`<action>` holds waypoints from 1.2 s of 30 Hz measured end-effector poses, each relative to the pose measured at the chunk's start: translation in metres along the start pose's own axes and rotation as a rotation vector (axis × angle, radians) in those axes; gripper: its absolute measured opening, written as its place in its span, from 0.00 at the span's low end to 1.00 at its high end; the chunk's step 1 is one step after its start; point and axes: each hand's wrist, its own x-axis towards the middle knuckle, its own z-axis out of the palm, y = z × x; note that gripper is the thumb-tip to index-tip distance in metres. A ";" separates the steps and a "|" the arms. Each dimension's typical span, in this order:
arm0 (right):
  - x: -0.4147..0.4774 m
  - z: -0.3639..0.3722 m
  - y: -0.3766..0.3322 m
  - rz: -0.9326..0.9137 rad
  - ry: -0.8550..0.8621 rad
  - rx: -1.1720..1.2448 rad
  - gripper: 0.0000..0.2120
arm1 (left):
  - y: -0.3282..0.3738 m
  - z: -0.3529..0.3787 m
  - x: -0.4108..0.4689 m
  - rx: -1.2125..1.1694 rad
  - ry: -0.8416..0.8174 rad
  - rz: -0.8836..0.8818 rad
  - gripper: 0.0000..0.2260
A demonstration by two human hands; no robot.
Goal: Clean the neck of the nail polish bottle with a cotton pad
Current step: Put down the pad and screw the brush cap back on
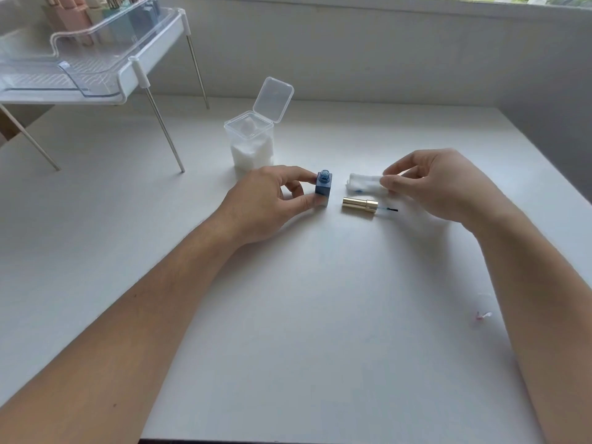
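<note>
A small square blue nail polish bottle point(323, 187) stands upright and uncapped on the white table, its threaded neck bare. My left hand point(269, 203) pinches the bottle between thumb and forefinger. To its right lies a white cotton pad point(363, 183) with a small blue stain, and my right hand point(442, 184) grips the pad's right end with its fingertips. The gold cap point(358, 204) lies on its side just in front of the pad, its dark brush pointing right.
A clear plastic box of cotton pads point(251, 145) stands behind the bottle with its lid flipped open. A white raised shelf on metal legs point(96, 68) holding bottles fills the back left. A small pinkish scrap point(482, 315) lies at the right.
</note>
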 end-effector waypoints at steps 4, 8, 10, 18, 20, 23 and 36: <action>-0.001 -0.001 -0.002 -0.021 0.038 -0.038 0.13 | 0.000 0.000 -0.001 -0.022 -0.004 0.005 0.16; -0.007 -0.005 -0.008 -0.104 0.027 -0.050 0.16 | 0.001 0.000 0.000 -0.013 -0.005 0.008 0.16; -0.012 -0.004 -0.012 -0.156 -0.021 -0.074 0.15 | 0.001 0.000 0.000 -0.012 -0.004 0.011 0.15; -0.016 0.001 -0.017 -0.236 -0.095 -0.199 0.18 | 0.000 0.001 0.000 -0.018 -0.001 0.012 0.15; -0.016 0.001 -0.016 -0.232 -0.103 -0.219 0.18 | 0.000 0.001 0.000 -0.020 -0.001 0.011 0.16; -0.016 0.003 -0.017 -0.232 -0.099 -0.235 0.14 | -0.001 0.001 0.000 -0.024 0.000 0.008 0.16; -0.024 0.001 -0.025 -0.315 -0.013 -0.141 0.05 | 0.001 0.001 0.000 -0.037 0.012 0.017 0.15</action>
